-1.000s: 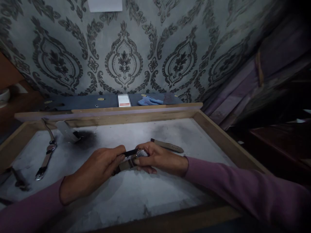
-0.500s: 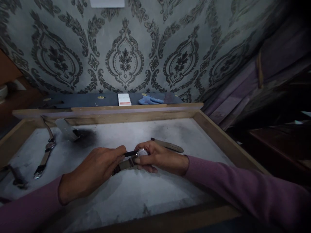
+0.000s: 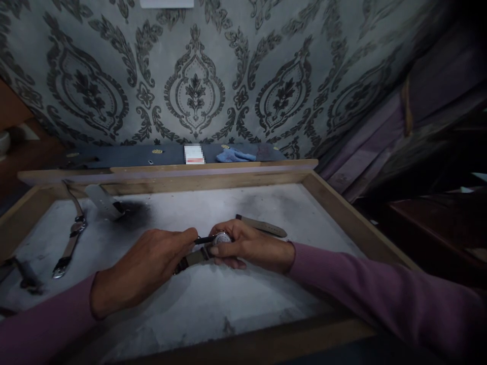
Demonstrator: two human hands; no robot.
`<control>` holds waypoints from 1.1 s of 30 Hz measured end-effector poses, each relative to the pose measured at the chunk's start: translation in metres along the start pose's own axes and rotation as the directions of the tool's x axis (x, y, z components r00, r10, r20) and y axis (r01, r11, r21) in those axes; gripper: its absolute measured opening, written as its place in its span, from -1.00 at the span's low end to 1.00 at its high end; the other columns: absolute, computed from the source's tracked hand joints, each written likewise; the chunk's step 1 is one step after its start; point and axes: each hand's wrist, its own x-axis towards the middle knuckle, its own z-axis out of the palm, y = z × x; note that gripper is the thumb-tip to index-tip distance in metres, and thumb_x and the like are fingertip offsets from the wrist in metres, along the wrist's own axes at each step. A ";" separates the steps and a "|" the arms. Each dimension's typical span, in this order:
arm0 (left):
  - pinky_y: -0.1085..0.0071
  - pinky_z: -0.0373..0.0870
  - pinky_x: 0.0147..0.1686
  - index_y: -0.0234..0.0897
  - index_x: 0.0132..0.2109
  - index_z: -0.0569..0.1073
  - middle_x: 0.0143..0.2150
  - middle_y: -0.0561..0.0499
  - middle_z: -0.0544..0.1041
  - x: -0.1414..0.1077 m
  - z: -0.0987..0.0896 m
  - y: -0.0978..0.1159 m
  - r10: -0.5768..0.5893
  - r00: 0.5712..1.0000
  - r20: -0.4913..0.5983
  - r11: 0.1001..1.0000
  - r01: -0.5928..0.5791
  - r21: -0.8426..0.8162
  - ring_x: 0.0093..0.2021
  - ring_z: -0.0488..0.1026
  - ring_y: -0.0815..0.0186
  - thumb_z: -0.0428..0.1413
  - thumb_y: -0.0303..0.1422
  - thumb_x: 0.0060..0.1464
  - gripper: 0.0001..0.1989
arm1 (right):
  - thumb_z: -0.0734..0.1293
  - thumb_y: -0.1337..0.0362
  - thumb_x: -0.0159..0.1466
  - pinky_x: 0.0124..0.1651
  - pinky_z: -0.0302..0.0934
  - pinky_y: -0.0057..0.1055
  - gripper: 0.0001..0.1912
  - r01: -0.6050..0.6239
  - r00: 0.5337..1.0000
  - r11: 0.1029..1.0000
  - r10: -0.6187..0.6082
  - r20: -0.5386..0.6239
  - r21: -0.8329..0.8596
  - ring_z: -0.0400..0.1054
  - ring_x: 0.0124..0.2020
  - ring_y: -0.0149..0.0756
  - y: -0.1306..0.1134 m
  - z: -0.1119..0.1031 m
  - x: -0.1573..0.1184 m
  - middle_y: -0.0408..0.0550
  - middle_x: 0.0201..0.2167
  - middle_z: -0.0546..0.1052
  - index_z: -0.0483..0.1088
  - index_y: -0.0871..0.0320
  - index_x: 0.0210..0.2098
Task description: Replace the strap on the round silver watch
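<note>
Over the middle of the white-lined wooden drawer (image 3: pixel 201 203), my right hand (image 3: pixel 254 248) is closed around a wristwatch (image 3: pixel 221 238), its round silver case held up between thumb and fingers. The watch's strap (image 3: pixel 196 257) runs left, beneath my left hand (image 3: pixel 148 263). My left fingers are pinched on a slim dark tool (image 3: pixel 204 240), whose tip meets the edge of the watch case. The exact point of contact is too small to make out. Just behind my right hand lies a loose watch strap (image 3: pixel 262 226), flat on the lining.
On the drawer's left lie another wristwatch (image 3: pixel 76 228), a pale strap with a dark end (image 3: pixel 104 202) and a dark strap piece (image 3: pixel 26 279). Past the drawer's raised back edge are a small box (image 3: pixel 194 154) and a blue cloth (image 3: pixel 236 155). A patterned wall rises behind.
Both hands keep nearly the same hold on the watch and tool. The whole view has shifted very slightly; nothing else has visibly moved.
</note>
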 end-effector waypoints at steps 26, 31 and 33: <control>0.47 0.19 -0.47 -0.26 -0.25 0.37 -0.47 0.13 0.39 0.003 0.005 -0.002 -0.138 0.990 -0.002 0.962 0.133 -0.239 -0.46 0.32 0.39 -0.08 -0.25 0.31 -0.76 | 0.50 0.24 0.08 -0.69 0.05 -0.64 -0.72 0.060 0.998 0.998 -0.060 -0.002 0.019 0.17 -0.69 -0.62 0.004 -0.001 0.002 -0.22 -0.57 0.46 0.33 0.24 -0.44; 0.48 0.17 -0.50 -0.30 -0.36 0.41 -0.51 0.12 0.37 0.005 0.006 -0.006 -0.164 0.986 -0.014 0.956 0.155 -0.249 -0.51 0.27 0.40 -0.08 -0.23 0.30 -0.66 | 0.51 0.26 0.06 -0.69 0.04 -0.64 -0.71 0.049 0.999 0.998 -0.048 -0.010 0.047 0.18 -0.70 -0.62 0.004 -0.002 0.002 -0.21 -0.58 0.47 0.33 0.24 -0.43; 0.46 0.20 -0.47 -0.30 -0.36 0.42 -0.50 0.10 0.38 0.006 0.006 -0.004 -0.163 0.987 -0.011 0.956 0.155 -0.248 -0.49 0.29 0.39 -0.09 -0.24 0.31 -0.66 | 0.51 0.26 0.07 -0.68 0.04 -0.64 -0.71 0.048 0.999 0.998 -0.048 -0.003 0.049 0.18 -0.69 -0.62 0.003 -0.001 0.002 -0.21 -0.58 0.47 0.33 0.25 -0.42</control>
